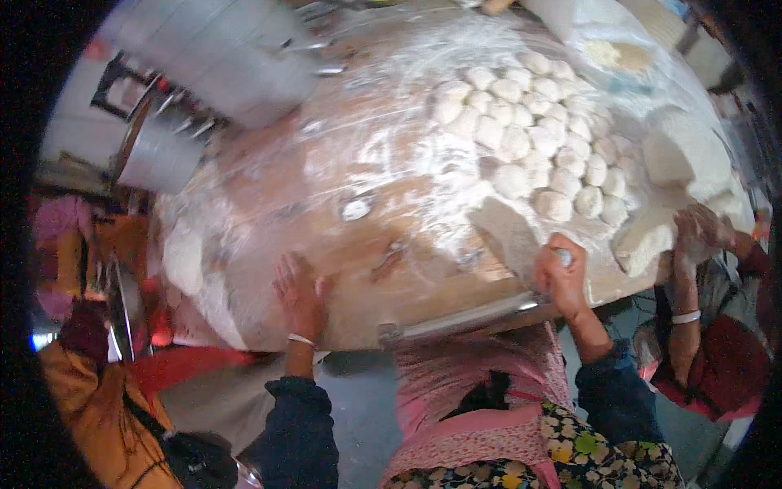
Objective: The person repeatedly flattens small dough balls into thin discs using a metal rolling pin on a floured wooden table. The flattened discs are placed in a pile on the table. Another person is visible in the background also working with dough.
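Observation:
My left hand (300, 299) is blurred over the floured wooden table (348, 287), near its front edge, with fingers apart and nothing in it. My right hand (559, 272) makes a fist around a handle-like tool, whose pale round end (563, 258) shows at the top. What tool it is stays hidden. Along the front edge, between my hands, lies a long shiny bar or blade (464, 319); I cannot tell whether it joins what my right fist holds. Beyond that fist, many round dough balls (513, 142) sit close together on flour. A small white lump (356, 209) lies mid-table.
A co-worker's hands (696, 232) press a dough piece (647, 244) on the right, beside a large dough mass (684, 150). More dough (183, 257) lies at the left edge. Metal vessels (214, 55) stand upper left, a bag (617, 55) upper right. Someone in orange (91, 403) is at left.

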The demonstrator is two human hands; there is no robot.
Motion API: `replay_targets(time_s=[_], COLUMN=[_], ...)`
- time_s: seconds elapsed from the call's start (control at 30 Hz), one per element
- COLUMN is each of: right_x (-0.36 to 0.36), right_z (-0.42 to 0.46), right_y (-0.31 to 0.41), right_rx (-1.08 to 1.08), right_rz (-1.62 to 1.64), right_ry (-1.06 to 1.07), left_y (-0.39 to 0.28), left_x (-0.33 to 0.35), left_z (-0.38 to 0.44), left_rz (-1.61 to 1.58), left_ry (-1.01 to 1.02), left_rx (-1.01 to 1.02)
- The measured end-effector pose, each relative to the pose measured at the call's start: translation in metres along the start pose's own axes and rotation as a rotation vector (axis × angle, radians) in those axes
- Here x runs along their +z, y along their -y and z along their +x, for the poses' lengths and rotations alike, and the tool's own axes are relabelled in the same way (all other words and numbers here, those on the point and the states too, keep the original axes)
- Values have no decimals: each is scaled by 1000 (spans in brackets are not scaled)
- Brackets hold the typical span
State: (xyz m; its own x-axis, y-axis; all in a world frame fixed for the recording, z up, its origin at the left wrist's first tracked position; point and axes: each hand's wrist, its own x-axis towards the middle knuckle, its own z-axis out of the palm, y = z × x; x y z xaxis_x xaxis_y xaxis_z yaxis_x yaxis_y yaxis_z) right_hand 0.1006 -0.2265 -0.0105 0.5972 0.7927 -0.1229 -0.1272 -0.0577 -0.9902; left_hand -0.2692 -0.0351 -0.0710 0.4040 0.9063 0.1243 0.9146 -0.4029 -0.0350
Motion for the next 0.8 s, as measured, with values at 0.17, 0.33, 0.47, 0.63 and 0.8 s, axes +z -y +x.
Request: replay_targets(time_s=[0.17, 0.33, 0.47, 0.63, 0.8], right_x=[-6, -6, -4, -8, -10], right_z=[3, 2, 4, 5, 4], right_y=[8, 7, 15, 3, 9], right_rx=[-4, -74, -178, -139, -143], right_rz=[7, 6, -142, -140, -77], right_ry=[80, 87, 103, 149, 152], left_y=[-148, -252, -251, -252, -148], left_x=[-17, -17, -9, -4, 39], left_z=[40, 107, 224, 257, 274], left_rz=[-235, -617, -917, -870, -788], left_ry=[129, -99, 17, 97, 13], left_rx=[487, 580, 215, 113, 121])
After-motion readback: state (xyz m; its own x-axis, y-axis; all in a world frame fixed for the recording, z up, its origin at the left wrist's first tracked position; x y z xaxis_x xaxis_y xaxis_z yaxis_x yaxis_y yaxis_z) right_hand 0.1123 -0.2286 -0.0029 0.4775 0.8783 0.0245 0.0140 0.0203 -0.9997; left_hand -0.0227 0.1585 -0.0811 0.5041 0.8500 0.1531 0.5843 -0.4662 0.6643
